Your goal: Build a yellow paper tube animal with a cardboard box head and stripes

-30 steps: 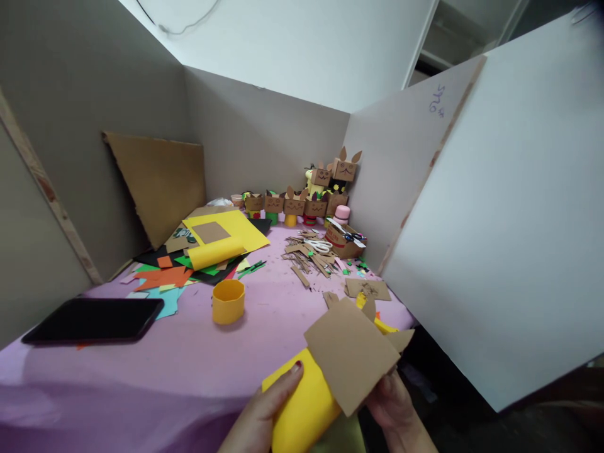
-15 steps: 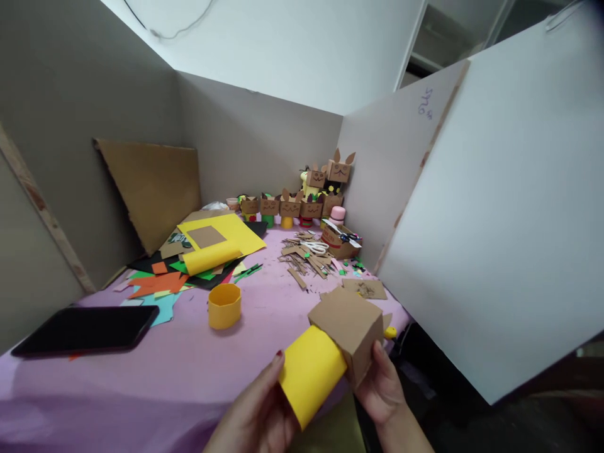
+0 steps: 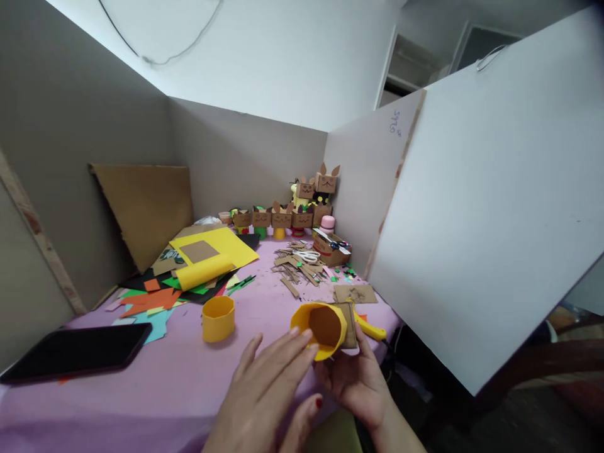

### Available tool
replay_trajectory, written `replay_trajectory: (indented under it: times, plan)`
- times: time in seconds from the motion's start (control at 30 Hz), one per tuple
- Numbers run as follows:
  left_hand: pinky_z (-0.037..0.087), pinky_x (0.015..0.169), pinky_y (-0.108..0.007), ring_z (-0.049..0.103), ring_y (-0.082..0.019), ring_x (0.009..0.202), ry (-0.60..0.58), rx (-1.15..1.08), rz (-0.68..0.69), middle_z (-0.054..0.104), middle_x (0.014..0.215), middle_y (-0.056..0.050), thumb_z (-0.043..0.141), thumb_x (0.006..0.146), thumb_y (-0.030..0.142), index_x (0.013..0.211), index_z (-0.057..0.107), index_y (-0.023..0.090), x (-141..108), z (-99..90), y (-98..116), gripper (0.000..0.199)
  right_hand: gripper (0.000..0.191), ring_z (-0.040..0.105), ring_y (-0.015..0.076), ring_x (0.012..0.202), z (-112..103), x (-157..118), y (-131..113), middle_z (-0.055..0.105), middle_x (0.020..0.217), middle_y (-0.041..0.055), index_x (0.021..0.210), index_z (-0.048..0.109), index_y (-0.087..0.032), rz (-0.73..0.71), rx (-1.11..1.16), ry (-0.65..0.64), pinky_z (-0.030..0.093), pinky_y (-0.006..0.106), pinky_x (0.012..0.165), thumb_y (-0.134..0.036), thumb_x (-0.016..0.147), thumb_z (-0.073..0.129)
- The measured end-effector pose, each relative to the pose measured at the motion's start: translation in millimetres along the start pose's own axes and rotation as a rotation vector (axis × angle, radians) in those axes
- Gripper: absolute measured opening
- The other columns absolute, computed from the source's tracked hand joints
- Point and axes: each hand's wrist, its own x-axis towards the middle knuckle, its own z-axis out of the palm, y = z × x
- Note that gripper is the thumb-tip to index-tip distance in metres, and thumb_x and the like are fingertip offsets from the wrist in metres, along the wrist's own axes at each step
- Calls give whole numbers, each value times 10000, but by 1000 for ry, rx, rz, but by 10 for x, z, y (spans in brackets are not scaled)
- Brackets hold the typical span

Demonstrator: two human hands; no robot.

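Note:
A yellow paper tube [image 3: 325, 327] is turned so that its open end faces me, with a brown cardboard box [image 3: 349, 324] against its right side. My right hand [image 3: 356, 384] holds the box and tube from below and the right, fingers wrapped round them. My left hand [image 3: 274, 384] has its fingers stretched out, their tips at the near left rim of the tube. A shorter yellow paper ring [image 3: 218, 319] stands upright on the pink cloth to the left. Just right of the box lies a yellow-handled tool [image 3: 370, 328], partly hidden.
A black phone [image 3: 78, 352] lies at the left. Coloured paper [image 3: 153, 301] and a yellow sheet [image 3: 236, 245] are behind it. Cardboard scraps [image 3: 297, 264], white scissors [image 3: 306, 256], a small carton [image 3: 333, 250] and several box-headed figures [image 3: 282, 220] stand or lie farther back.
The tube and box have been turned, so the tube's opening now faces me. My left hand has let go of the tube's side and spread its fingers. The view has shifted slightly.

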Motion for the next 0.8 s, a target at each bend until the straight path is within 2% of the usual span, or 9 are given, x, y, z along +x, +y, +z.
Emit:
replay_trajectory:
  times: [0.07, 0.13, 0.27, 0.4, 0.5, 0.63, 0.7, 0.8]
  plan:
    - [-85, 1138, -455, 503, -286, 1233, -103, 37, 64, 615, 1273, -12, 644, 787, 290, 1179, 625, 351, 50, 38, -77, 397, 504, 691, 199, 734, 20, -15, 35, 749, 801, 86, 1052, 617, -98, -2, 17, -26, 535, 297, 671, -446, 707, 735]
    - [-116, 1125, -472, 526, -291, 1204, -131, 85, 68, 641, 1235, -31, 630, 799, 291, 1170, 633, 342, 101, 64, -111, 374, 515, 687, 197, 712, 28, -21, 69, 741, 775, 78, 1049, 612, -93, 16, 24, -33, 537, 293, 645, -428, 684, 754]
    - [-40, 1130, -504, 633, -271, 989, -96, 158, 10, 744, 992, -49, 598, 819, 271, 959, 735, 326, 176, 72, -107, 204, 492, 678, 192, 653, 39, -17, 125, 727, 701, 85, 918, 640, -83, 38, 5, -5, 536, 286, 627, -466, 640, 776]
    - [23, 1138, -474, 638, -245, 836, -71, 92, -38, 748, 824, -24, 631, 781, 239, 835, 750, 328, 190, 65, -156, 158, 476, 689, 211, 698, 64, -19, 149, 734, 720, 106, 872, 641, -93, 24, -9, 35, 535, 285, 609, -516, 675, 736]
    - [31, 1142, -438, 627, -243, 837, -48, 41, -45, 743, 826, -13, 652, 767, 239, 825, 750, 335, 171, 76, -225, 148, 477, 689, 204, 679, 73, -20, 158, 735, 733, 131, 856, 637, -85, 12, -5, 40, 530, 269, 606, -521, 685, 730]
    - [124, 1130, -417, 639, -236, 826, -20, 152, 8, 739, 830, -6, 639, 781, 232, 857, 745, 345, 152, 95, -279, 173, 480, 694, 207, 659, 80, -15, 170, 722, 709, 132, 823, 631, -94, 9, 16, 79, 527, 260, 594, -552, 699, 703]
    - [172, 1117, -411, 644, -234, 818, -28, 183, 17, 738, 828, -5, 626, 793, 240, 851, 744, 349, 146, 103, -255, 171, 471, 697, 211, 648, 97, -18, 168, 724, 694, 125, 803, 628, -107, 4, 15, 114, 529, 262, 585, -565, 712, 683]
    - [184, 1121, -383, 637, -245, 889, 49, 152, -24, 738, 887, -16, 658, 780, 273, 883, 739, 334, 123, 103, -138, 145, 418, 690, 203, 595, 141, -37, 154, 729, 655, 100, 804, 641, -122, -58, 25, 131, 525, 271, 555, -531, 729, 687]
